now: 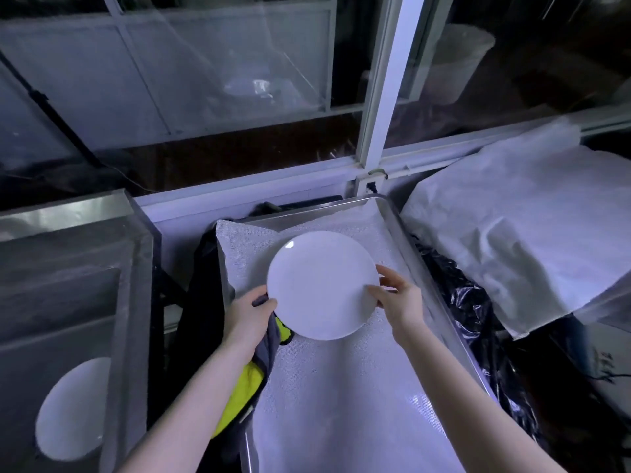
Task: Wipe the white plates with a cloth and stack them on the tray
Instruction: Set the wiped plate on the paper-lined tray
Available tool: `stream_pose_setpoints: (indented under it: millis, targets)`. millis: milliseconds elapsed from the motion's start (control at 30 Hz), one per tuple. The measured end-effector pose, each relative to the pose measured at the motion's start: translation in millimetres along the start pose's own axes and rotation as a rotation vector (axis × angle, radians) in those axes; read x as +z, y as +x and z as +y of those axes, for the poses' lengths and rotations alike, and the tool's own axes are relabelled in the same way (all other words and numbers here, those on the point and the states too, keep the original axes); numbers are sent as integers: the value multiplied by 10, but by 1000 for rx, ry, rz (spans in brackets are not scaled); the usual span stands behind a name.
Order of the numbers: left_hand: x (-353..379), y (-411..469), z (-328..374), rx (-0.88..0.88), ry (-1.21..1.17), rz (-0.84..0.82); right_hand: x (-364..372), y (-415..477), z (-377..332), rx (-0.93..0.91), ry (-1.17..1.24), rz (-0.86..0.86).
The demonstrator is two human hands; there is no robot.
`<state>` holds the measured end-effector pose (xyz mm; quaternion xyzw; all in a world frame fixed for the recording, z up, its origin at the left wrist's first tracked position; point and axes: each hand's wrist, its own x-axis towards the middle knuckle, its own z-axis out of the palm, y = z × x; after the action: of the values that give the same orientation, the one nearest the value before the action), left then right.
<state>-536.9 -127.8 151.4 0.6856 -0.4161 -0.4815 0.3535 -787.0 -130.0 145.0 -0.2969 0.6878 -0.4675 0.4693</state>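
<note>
A round white plate [321, 285] is held over the metal tray [440, 291], which is lined with white mesh. My left hand [247, 310] grips the plate's left rim together with a grey and yellow cloth [254, 373] that hangs down under my wrist. My right hand [397, 295] pinches the plate's right rim between thumb and fingers. Whether the plate touches the tray lining, I cannot tell. Another white plate [71, 409] lies inside a clear box at the lower left.
The clear acrylic box [133, 268] stands left of the tray. A bundle wrapped in white sheet [512, 230] sits at the right, with black plastic [478, 319] beside the tray. Window frames [382, 97] rise behind.
</note>
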Motion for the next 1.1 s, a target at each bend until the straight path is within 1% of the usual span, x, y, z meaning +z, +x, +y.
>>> stream_pose_setpoints:
  millis: [133,233,367,500,633,800,900,1000,1033,1100]
  targets:
    - [104,45,-11,57,187,45,43,110,109,-16,-61,32]
    - [142,77,-43,82,317,66,72,158,160,-45,-96,24]
    - [148,93,-21,105,473,162,113,211,200,-46,-109,12]
    - [124,111,-4,66,540,195,143,243,216,-33,-128,18]
    - [107,138,9,35,586,202,147,245,231,-60,-183,21]
    - [19,143,-16,-5,454,163,166,181,206,-72,-270,43]
    - [-154,99,-41,-10,336,131,172,84,143,-83,-327,99]
    - [-385,4,-39,-11,140,114,198,-96,89,-153,-389,172]
    - [-475,-38,-42,-9,54,108,225,-177,62,-168,-384,172]
    - [-667,-143,-45,6,-98,109,339,-368,-15,-202,-365,116]
